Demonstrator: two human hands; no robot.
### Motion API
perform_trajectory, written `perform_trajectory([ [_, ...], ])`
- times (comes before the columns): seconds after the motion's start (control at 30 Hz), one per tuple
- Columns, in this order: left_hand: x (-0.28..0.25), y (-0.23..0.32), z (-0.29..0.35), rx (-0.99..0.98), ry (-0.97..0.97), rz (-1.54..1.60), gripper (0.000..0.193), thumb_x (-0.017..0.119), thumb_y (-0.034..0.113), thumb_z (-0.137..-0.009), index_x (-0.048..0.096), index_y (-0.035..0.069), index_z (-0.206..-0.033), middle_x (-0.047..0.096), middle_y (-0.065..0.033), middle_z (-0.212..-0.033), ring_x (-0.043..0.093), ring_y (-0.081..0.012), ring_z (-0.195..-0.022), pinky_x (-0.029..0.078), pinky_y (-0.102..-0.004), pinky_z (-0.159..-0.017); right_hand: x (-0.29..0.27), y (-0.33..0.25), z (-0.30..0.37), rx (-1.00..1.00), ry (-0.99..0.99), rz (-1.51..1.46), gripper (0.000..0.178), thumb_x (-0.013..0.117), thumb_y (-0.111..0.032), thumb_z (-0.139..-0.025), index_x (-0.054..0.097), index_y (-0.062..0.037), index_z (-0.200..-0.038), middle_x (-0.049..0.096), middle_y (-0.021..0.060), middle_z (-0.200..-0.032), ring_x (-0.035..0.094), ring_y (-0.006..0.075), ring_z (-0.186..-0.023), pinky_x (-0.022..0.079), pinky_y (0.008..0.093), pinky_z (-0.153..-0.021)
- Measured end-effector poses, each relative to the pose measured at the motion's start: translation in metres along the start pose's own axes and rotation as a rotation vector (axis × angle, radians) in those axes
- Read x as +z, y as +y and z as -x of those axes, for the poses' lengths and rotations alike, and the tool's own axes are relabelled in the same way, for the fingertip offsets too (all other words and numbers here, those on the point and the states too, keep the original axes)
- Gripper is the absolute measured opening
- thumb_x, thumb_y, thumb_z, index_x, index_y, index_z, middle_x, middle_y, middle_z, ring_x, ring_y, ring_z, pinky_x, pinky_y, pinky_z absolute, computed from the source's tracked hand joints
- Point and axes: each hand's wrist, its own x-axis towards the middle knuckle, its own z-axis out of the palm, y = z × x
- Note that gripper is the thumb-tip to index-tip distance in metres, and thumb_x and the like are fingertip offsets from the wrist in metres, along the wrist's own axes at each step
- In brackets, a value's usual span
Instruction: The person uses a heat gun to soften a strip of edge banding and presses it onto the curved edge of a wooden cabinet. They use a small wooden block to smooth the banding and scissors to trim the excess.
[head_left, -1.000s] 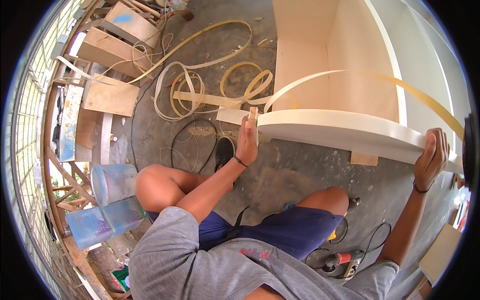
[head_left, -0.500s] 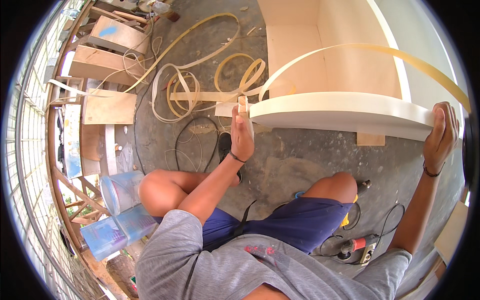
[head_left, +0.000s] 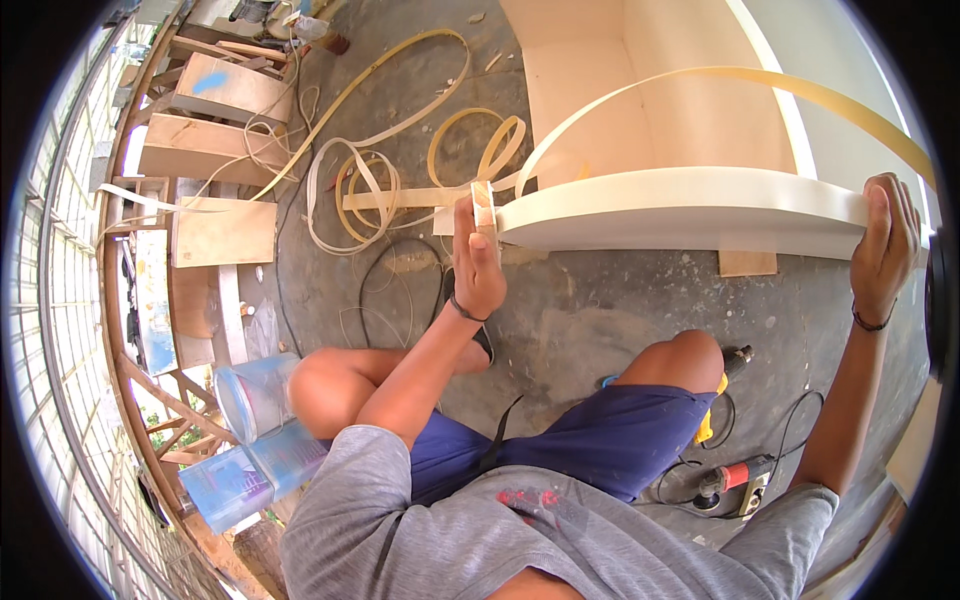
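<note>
A long white panel [head_left: 680,210] stretches across in front of me, its long pale edge facing up. My left hand [head_left: 478,262] grips its left end, thumb on the near side, beside a bare wooden end [head_left: 483,205]. My right hand [head_left: 884,243] is closed around the right end. A thin cream edging strip [head_left: 730,73] rises from near the panel's left end and arches over it to the far right. The fingers' undersides are hidden behind the panel.
Loose strip coils [head_left: 350,195] lie on the concrete floor at the far left. A pale wooden cabinet [head_left: 575,75] stands behind the panel. Plywood pieces [head_left: 225,232] and plastic containers [head_left: 255,390] line the left. A red power tool [head_left: 735,474] with a cable is at the lower right.
The view has shifted slightly. Both hands keep their hold on the panel, whose right end and my right hand appear a little higher.
</note>
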Motion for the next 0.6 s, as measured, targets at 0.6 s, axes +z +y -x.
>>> perform_trajectory([
  [0.6, -0.002, 0.004, -0.009, -0.227, 0.068, 0.185, 0.063, 0.037, 0.056, -0.096, 0.041, 0.000, -0.126, 0.047, -0.0065, -0.109, 0.045, -0.0150, -0.099, 0.036, -0.0281, -0.089, -0.013, -0.027, -0.010, 0.046, 0.022, -0.166, 0.024, 0.044, -0.017, -0.097, 0.054, 0.0016, -0.088, 0.055, 0.0137, -0.084, 0.055, 0.0290, -0.079, 0.041, 0.0338, -0.076],
])
